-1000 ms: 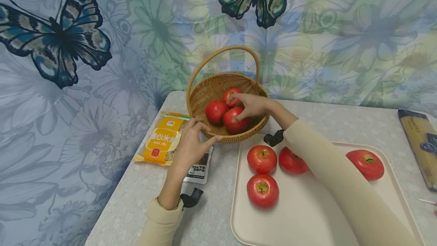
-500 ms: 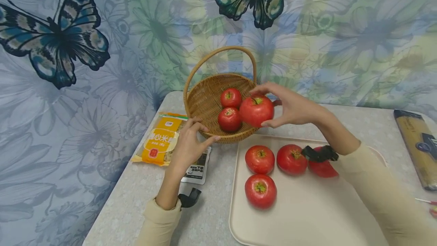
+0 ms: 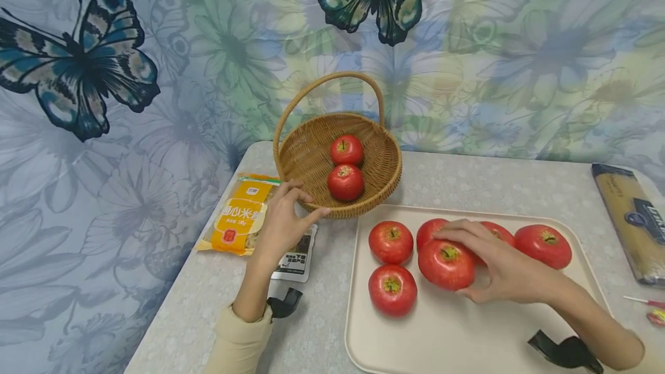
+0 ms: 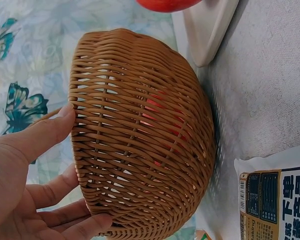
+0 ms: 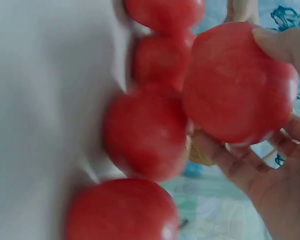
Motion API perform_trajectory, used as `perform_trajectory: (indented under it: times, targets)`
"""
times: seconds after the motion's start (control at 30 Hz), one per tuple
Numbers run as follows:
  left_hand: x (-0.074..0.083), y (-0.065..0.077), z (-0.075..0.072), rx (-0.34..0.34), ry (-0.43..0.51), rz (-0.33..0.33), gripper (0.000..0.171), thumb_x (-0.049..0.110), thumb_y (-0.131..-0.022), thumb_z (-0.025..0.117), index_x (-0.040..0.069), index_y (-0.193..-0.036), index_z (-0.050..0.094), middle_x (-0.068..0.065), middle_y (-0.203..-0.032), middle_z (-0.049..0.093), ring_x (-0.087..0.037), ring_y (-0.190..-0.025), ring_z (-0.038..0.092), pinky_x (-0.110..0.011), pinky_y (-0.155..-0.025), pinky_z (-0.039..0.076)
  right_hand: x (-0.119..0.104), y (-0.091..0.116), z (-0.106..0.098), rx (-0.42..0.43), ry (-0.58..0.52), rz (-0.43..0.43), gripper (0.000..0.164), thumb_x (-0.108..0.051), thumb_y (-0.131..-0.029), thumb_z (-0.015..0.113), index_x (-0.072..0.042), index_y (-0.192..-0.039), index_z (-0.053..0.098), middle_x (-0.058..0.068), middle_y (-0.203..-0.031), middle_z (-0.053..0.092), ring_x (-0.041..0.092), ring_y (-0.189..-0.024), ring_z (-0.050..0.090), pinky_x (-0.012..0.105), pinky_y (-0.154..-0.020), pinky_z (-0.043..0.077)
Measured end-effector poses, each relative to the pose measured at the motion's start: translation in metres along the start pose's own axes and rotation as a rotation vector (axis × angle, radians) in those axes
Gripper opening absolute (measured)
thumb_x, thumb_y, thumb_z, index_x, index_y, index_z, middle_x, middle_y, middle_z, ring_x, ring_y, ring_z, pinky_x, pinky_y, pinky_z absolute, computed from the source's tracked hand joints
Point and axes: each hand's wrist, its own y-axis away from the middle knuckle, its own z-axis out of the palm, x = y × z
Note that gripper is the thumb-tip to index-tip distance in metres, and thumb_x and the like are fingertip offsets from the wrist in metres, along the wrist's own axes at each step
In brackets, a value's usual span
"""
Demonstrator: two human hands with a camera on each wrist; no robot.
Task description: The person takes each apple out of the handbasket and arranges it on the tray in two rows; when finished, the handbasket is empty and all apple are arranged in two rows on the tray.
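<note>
A wicker basket (image 3: 306, 143) with a tall handle stands tilted toward me, two red apples (image 3: 345, 182) inside. My left hand (image 3: 283, 218) grips its near rim; in the left wrist view the thumb and fingertips are on the edge of the woven wall (image 4: 140, 125). With thumb and fingers around it, my right hand (image 3: 511, 270) holds a red apple (image 3: 445, 264) over the beige tray (image 3: 467, 333). Several more apples sit on that tray, two along its left side (image 3: 392, 290) and others in a row at the back, partly hidden behind the hand.
A yellow food packet (image 3: 241, 218) lies left of the basket, a white-and-black pouch (image 3: 296, 258) beside it under my left hand. A brown package (image 3: 628, 224) is at the far right, near a thin pink-and-white stick (image 3: 644, 302). A butterfly-patterned cloth hangs behind the table.
My right hand has taken an apple out of the basket and carried it right and down over the tray. The basket now holds two apples instead of three. My left hand stays at the rim.
</note>
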Motion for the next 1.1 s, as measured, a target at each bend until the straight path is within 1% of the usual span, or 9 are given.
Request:
perform_trajectory:
  times: [0.07,0.13,0.37,0.5,0.63,0.77,0.87,0.97,1.1]
  targets:
    - [0.000,0.000,0.000,0.004,-0.001,0.003,0.039,0.037,-0.080,0.081,0.003,-0.093,0.068,-0.018,-0.135,0.052,-0.040,-0.137,0.039,-0.053,-0.112,0.036,-0.002,0.010,0.007,-0.019,0.000,0.035,0.090,-0.020,-0.061,0.092,-0.034,-0.138,0.047,-0.012,-0.138,0.044,0.010,-0.124,0.042,0.030,-0.083,0.057]
    - [0.000,0.000,0.001,0.011,0.001,0.008,0.039,0.038,-0.080,0.081,0.003,-0.093,0.068,-0.018,-0.135,0.053,-0.039,-0.137,0.040,-0.053,-0.111,0.037,-0.003,0.018,0.012,-0.028,-0.006,0.043,0.088,-0.020,-0.062,0.092,-0.034,-0.137,0.048,-0.013,-0.137,0.044,0.008,-0.123,0.041,0.028,-0.083,0.056]
    - [-0.001,0.001,0.001,0.023,0.002,0.024,0.038,0.037,-0.079,0.082,0.004,-0.092,0.067,-0.018,-0.134,0.053,-0.040,-0.137,0.039,-0.054,-0.111,0.037,0.009,0.031,0.039,-0.026,-0.051,-0.026,0.084,-0.025,-0.064,0.092,-0.031,-0.136,0.049,-0.012,-0.135,0.045,0.000,-0.121,0.037,0.025,-0.085,0.055]
    - [-0.002,0.000,0.002,0.022,0.004,0.024,0.039,0.037,-0.079,0.082,0.004,-0.092,0.067,-0.018,-0.135,0.053,-0.040,-0.137,0.039,-0.055,-0.111,0.037,0.013,0.030,0.052,0.022,-0.029,-0.064,0.085,-0.025,-0.061,0.093,-0.029,-0.135,0.050,-0.012,-0.134,0.046,0.000,-0.120,0.039,0.024,-0.086,0.055]
    - [-0.002,0.000,0.002,0.021,0.008,0.019,0.039,0.037,-0.079,0.082,0.004,-0.092,0.067,-0.019,-0.135,0.053,-0.039,-0.137,0.039,-0.055,-0.111,0.036,0.014,0.028,0.058,0.089,0.018,-0.121,0.088,-0.023,-0.057,0.094,-0.027,-0.134,0.052,-0.012,-0.133,0.047,0.000,-0.120,0.039,0.023,-0.089,0.053]
    - [-0.002,0.000,0.002,0.020,0.008,0.024,0.040,0.037,-0.078,0.083,0.003,-0.093,0.068,-0.019,-0.135,0.052,-0.040,-0.138,0.038,-0.056,-0.111,0.035,0.013,0.028,0.062,0.129,0.057,-0.155,0.088,-0.025,-0.059,0.094,-0.024,-0.135,0.051,-0.007,-0.134,0.045,0.001,-0.121,0.039,0.023,-0.090,0.053]
    - [-0.002,0.000,0.002,0.023,0.004,0.021,0.039,0.037,-0.078,0.083,0.003,-0.093,0.068,-0.018,-0.135,0.052,-0.039,-0.138,0.038,-0.055,-0.111,0.036,0.013,0.029,0.065,0.131,0.075,-0.144,0.088,-0.028,-0.061,0.094,-0.025,-0.137,0.050,-0.006,-0.135,0.043,0.003,-0.122,0.040,0.026,-0.089,0.055]
    - [-0.002,0.000,0.002,0.021,0.001,0.017,0.039,0.037,-0.078,0.083,0.004,-0.093,0.068,-0.019,-0.135,0.052,-0.039,-0.139,0.037,-0.055,-0.112,0.036,0.011,0.030,0.064,0.112,0.100,-0.100,0.090,-0.034,-0.061,0.094,-0.028,-0.139,0.048,-0.008,-0.136,0.041,0.004,-0.120,0.041,0.029,-0.084,0.057]
    - [-0.002,-0.001,0.002,0.018,0.002,0.019,0.039,0.037,-0.078,0.083,0.004,-0.093,0.068,-0.019,-0.135,0.052,-0.039,-0.139,0.037,-0.055,-0.112,0.035,0.005,0.027,0.050,0.091,0.119,-0.040,0.092,-0.046,-0.062,0.091,-0.032,-0.141,0.046,-0.010,-0.136,0.041,0.006,-0.119,0.044,0.031,-0.083,0.058]
